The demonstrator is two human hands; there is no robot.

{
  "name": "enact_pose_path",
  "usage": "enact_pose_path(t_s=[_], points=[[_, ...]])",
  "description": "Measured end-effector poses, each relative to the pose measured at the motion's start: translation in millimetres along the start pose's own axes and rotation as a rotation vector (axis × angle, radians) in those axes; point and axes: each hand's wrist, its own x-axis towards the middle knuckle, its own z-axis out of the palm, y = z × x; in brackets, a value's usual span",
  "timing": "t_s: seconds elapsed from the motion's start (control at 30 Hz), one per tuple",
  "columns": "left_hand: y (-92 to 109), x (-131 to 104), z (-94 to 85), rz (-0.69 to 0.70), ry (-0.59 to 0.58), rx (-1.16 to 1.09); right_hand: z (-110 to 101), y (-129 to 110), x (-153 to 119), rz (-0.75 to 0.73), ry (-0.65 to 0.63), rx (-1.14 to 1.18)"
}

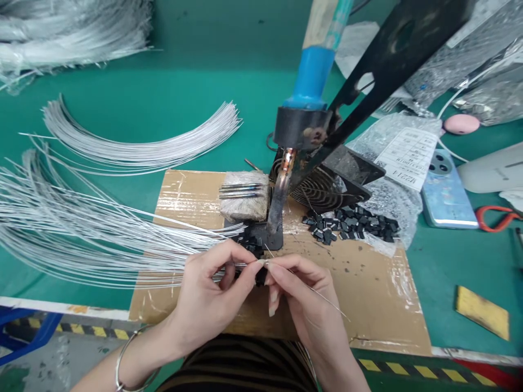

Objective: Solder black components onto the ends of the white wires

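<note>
The left hand [216,288] has its fingers clamped on something tiny [266,263] (too hidden to name), the right hand [310,288] on a thin wire [327,301], above the cardboard [368,305], probably to keep the soldering iron [312,76] within reach

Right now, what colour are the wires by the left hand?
White wires, clearest in the head view.

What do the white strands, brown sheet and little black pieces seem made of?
White strands: probably plastic-coated wire; smooth, thin, evenly curved.
Brown sheet: likely cardboard; matte tan, with shiny streaks resembling tape.
Black pieces: apparently moulded plastic; blocky, some showing bright, possibly metal, parts.
</note>
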Motion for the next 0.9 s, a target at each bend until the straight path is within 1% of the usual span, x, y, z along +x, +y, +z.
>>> enact_pose_path(t_s=[0.1,0.2,0.4,0.63,0.8,0.9], points=[[-1.4,-1.7,1.7,-0.009,0.01,-0.007,-0.6,2.8,-0.5,-0.019,0.0,0.005],[-2.5,-2.0,3.5,-0.012,0.025,-0.008,3.2,4.4,-1.4,-0.025,0.011,0.026],[-3.2,-1.7,5.9,0.024,0.061,0.015,18.0,3.9,-0.7,-0.029,0.147,0.119],[-5.0,-3.8,10.7,0.028,0.09,0.005,29.0,9.5,-2.9,-0.036,0.219,0.2],[-2.7,-1.6,11.9,0.017,0.105,-0.025,34.0,11.2,-3.5,-0.045,0.227,0.207],[-1.9,-0.3,11.3,-0.004,0.1,-0.04,31.0,9.8,-3.3,-0.062,0.215,0.173]])
